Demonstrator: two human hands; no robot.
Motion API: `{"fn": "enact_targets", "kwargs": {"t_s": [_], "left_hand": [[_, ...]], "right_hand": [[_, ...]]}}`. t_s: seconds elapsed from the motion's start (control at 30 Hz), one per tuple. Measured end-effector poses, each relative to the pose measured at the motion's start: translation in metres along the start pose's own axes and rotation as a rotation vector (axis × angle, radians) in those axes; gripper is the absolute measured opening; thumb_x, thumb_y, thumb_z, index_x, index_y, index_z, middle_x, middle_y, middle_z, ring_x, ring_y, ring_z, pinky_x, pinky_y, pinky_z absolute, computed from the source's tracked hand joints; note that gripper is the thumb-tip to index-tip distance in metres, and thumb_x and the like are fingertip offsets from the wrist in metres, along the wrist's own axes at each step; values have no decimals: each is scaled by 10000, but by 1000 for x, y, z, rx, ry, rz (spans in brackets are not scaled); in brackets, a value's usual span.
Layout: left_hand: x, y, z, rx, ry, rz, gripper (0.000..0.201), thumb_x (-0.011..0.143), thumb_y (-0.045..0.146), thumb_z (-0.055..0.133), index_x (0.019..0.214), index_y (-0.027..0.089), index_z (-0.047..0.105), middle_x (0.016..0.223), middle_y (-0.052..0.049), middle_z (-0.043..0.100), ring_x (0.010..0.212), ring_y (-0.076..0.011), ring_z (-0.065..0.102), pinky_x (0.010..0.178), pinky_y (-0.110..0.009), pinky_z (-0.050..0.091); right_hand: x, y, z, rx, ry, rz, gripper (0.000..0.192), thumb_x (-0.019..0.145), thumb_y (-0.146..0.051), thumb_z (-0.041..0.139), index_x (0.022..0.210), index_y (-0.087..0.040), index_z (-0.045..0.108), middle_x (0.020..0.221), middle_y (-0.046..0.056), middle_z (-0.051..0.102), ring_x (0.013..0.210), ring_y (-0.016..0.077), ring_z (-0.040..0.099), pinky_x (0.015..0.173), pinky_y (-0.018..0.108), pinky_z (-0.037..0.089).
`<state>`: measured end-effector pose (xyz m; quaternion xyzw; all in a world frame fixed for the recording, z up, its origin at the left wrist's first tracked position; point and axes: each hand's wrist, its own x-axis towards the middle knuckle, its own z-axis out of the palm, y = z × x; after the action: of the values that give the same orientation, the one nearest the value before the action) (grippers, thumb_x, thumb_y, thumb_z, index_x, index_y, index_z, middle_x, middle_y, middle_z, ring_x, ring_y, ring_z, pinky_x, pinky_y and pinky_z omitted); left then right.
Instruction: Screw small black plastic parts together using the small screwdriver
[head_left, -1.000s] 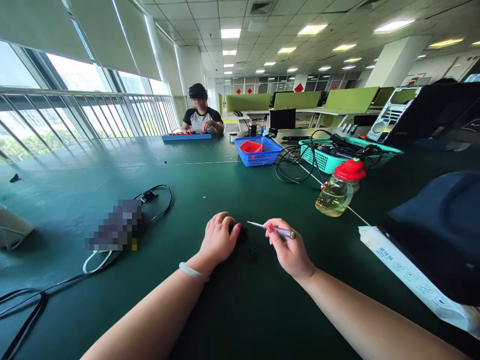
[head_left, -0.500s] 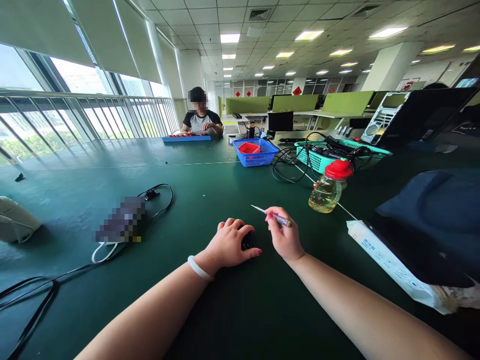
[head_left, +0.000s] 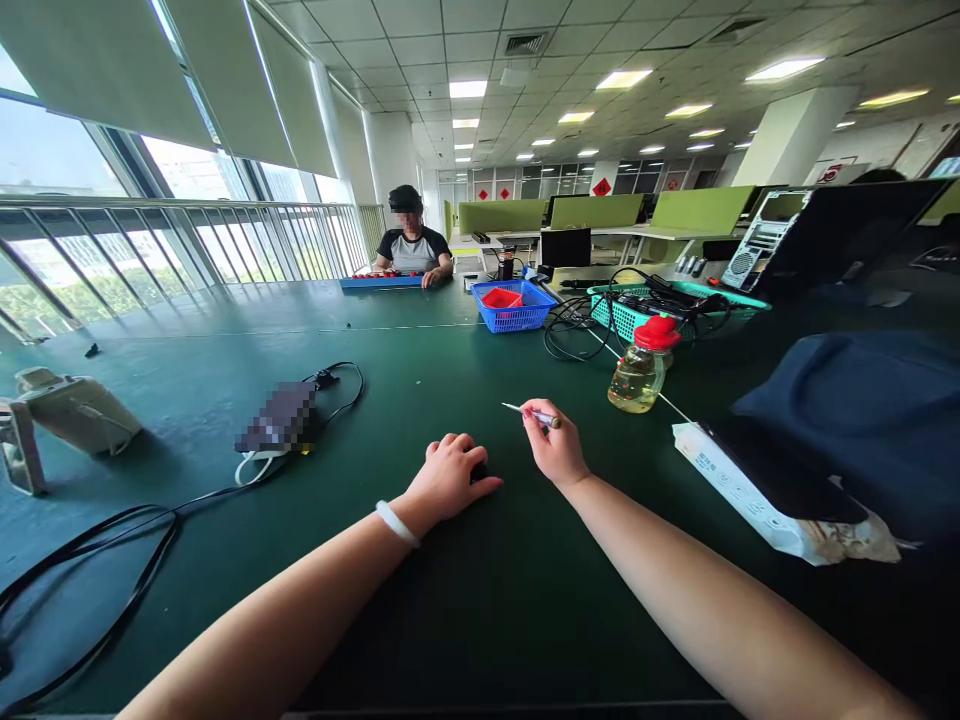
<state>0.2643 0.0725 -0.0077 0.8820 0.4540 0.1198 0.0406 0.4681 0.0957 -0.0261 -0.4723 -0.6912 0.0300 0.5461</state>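
My left hand [head_left: 450, 475] lies curled, palm down, over a small black part [head_left: 478, 470] on the green worktop [head_left: 225, 340]; only the part's edge shows. At 2 o'clock of it, my right hand [head_left: 556, 450] pinches a slim screwdriver [head_left: 534, 413], tip raised toward 10 o'clock. In my judgement, the left hand should pin the part flat and the tip should seat squarely before I turn. Farther out: one oil bottle [head_left: 641, 370] with red cap at 1 o'clock, two baskets, blue [head_left: 519, 305] and teal [head_left: 637, 310], one white pack [head_left: 757, 495] at 3 o'clock, one blurred device [head_left: 281, 425] with cables at 10 o'clock. One other person [head_left: 411, 245] sits at 12 o'clock.
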Motion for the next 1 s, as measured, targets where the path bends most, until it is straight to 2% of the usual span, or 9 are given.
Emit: {"fn": "enact_targets", "kwargs": {"t_s": [0.1, 0.27, 0.37, 0.43, 0.57, 0.67, 0.8, 0.9, 1.0], "left_hand": [[-44, -25, -14, 4, -6, -71, 360, 834, 570, 595, 961, 236, 642, 1081, -76, 615, 1057, -279, 541, 899, -449, 451], [-124, -101, -39, 83, 45, -373, 349, 803, 533, 584, 968, 238, 668, 1104, -83, 654, 1021, -283, 576, 909, -431, 472], [-159, -142, -53, 145, 82, -506, 397, 775, 547, 557, 991, 240, 687, 1117, -92, 677, 1069, -317, 591, 934, -448, 477], [-173, -158, -62, 181, 118, -540, 396, 762, 545, 543, 968, 242, 694, 1131, -95, 688, 1086, -334, 598, 958, -473, 469], [-183, -163, -80, 190, 216, -553, 373, 809, 530, 466, 892, 245, 692, 1088, -90, 712, 1069, -341, 614, 951, -483, 480], [-184, -162, -85, 150, 192, -593, 409, 811, 554, 463, 967, 259, 699, 1030, -79, 731, 1028, -332, 642, 902, -469, 521], [-193, -166, -75, 120, 80, -435, 460, 746, 513, 546, 1120, 294, 699, 1264, -52, 675, 1248, -339, 555, 1076, -513, 434], [-206, -170, -63, 113, 86, -386, 443, 768, 401, 491, 1153, 329, 697, 1326, -6, 641, 1339, -322, 483, 1123, -527, 394], [-217, -173, -56, 91, 115, -374, 476, 788, 334, 413, 1182, 417, 666, 1372, 112, 589, 1392, -289, 416, 1146, -546, 360]], "right_hand": [[0, -1, -1, 9, -18, -2, 219, 951, -339, 438, 898, -208, 607, 773, 43, 668, 660, 176, 597, 650, 289, 462], [1, -1, 1, 34, -50, 7, 217, 949, -342, 441, 895, -214, 609, 783, 44, 678, 660, 176, 606, 653, 288, 468], [2, -1, 2, 39, -60, 6, 216, 947, -340, 441, 888, -215, 607, 781, 43, 678, 657, 175, 606, 648, 286, 467], [1, -2, 2, 50, -68, 13, 213, 945, -340, 443, 885, -215, 604, 768, 38, 670, 644, 171, 600, 624, 277, 461], [0, -3, 0, 56, -70, 22, 213, 946, -342, 445, 879, -212, 601, 739, 26, 651, 598, 153, 561, 596, 265, 446], [-1, -4, 0, 52, -76, 20, 222, 951, -347, 437, 883, -213, 601, 716, 17, 634, 583, 147, 541, 590, 262, 441], [-1, -5, 0, 69, -90, 25, 223, 953, -355, 436, 892, -217, 600, 735, 19, 641, 596, 151, 558, 580, 258, 443], [-1, -4, 1, 78, -101, 25, 225, 955, -365, 433, 888, -223, 594, 743, 21, 645, 607, 154, 571, 589, 259, 445], [-1, -4, 2, 84, -111, 27, 229, 959, -367, 428, 878, -225, 588, 728, 16, 639, 587, 150, 561, 577, 257, 439]]}}
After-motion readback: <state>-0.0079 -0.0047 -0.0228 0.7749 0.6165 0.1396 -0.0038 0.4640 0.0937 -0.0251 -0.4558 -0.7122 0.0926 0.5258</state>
